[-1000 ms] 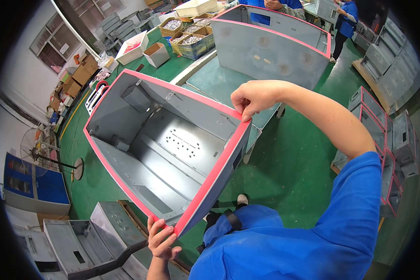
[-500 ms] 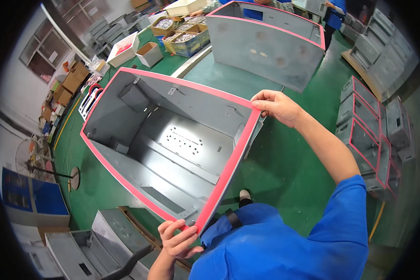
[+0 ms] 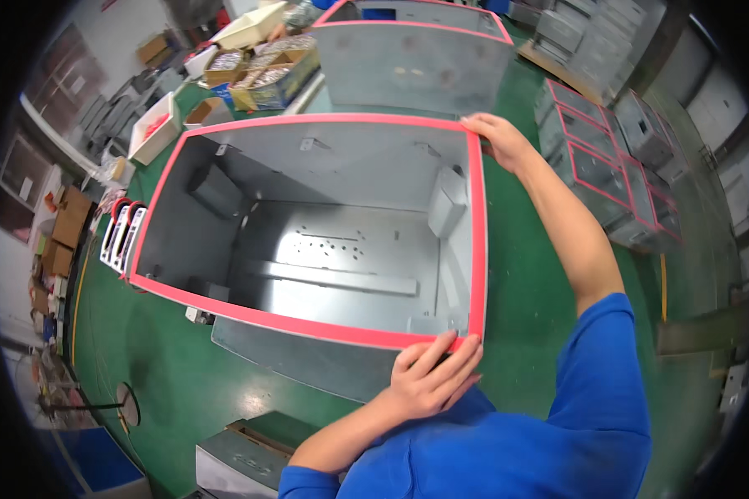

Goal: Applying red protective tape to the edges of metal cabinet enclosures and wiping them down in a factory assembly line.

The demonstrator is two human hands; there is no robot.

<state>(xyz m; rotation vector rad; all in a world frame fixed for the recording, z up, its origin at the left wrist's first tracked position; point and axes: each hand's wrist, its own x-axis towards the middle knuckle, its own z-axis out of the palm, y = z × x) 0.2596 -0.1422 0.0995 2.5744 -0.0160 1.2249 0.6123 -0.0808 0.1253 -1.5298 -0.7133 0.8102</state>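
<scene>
Grey steel box (image 3: 324, 241) with a pink-taped rim stands open on the green floor (image 3: 183, 391), right before the person. At the box's near right corner the left hand (image 3: 429, 378) lies flat, fingers spread over the tape, grip loose. At its far right corner the right hand (image 3: 499, 141) closes on the rim. Beyond the box stands a second box (image 3: 412, 54); left of that, cartons (image 3: 262, 71) of parts.
</scene>
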